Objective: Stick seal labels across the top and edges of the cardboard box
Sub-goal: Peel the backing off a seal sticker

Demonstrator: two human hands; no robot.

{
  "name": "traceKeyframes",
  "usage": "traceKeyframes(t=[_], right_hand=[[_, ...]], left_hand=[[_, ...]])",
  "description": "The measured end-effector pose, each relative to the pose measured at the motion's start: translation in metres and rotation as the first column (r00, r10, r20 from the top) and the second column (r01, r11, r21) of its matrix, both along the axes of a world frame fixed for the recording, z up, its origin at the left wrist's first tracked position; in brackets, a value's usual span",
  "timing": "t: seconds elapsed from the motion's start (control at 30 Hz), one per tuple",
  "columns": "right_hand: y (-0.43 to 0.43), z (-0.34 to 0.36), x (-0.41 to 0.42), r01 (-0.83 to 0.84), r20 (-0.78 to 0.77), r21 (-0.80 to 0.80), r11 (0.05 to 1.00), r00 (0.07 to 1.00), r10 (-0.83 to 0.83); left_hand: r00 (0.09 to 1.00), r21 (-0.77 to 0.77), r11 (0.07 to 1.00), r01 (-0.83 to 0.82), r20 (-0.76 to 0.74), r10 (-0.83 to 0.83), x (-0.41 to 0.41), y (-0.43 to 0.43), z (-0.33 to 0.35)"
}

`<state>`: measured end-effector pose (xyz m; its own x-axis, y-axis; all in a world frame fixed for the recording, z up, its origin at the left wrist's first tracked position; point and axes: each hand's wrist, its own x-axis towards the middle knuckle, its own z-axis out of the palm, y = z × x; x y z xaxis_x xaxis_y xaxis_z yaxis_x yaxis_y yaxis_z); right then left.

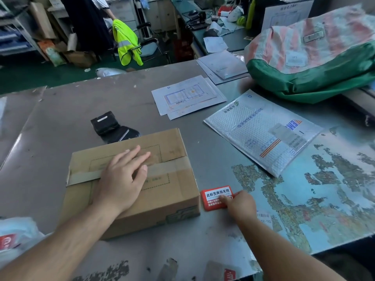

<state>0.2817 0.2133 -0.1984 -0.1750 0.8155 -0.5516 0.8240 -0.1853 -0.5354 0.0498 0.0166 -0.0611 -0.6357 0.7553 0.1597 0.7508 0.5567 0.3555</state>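
Pinching red seal labels (215, 194), right hand (240, 203) sat beside cardboard box (174, 185); left hand (123, 175) lay flat, fingers straight, on its top. Labels likely thin, floppy: lift by a corner.

The person works bare-armed. The left hand (123, 175) and its forearm, reaching in from seven o'clock, are uncovered all the way up, and so are the right hand (241, 203) and forearm from five o'clock. The fingernails look short and plain.
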Motion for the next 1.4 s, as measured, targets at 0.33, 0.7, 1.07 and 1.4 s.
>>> traceKeyframes(t=[0.33, 0.7, 1.07, 1.4], right_hand=[[0.018, 0.007, 0.004, 0.093, -0.093, -0.145, 0.985, 0.990, -0.107], [0.017, 0.011, 0.012, 0.042, -0.109, -0.046, 0.998, 0.993, -0.047], [-0.002, 0.088, 0.011, 0.215, -0.524, -0.175, 0.961, 0.806, -0.276], [-0.042, 0.161, -0.017, -0.045, -0.848, -0.232, 0.972, 0.499, -0.179]], left_hand=[[1.000, -0.008, 1.000, 0.001, 0.003, -0.001, 0.000, -0.002, -0.001], [1.000, 0.008, 1.000, 0.005, 0.019, -0.005, -0.002, -0.001, -0.002], [0.990, 0.028, 0.999, 0.018, 0.139, -0.022, -0.002, -0.005, 0.006], [0.889, 0.196, 0.977, -0.088, 0.458, -0.012, 0.011, -0.006, 0.045]])
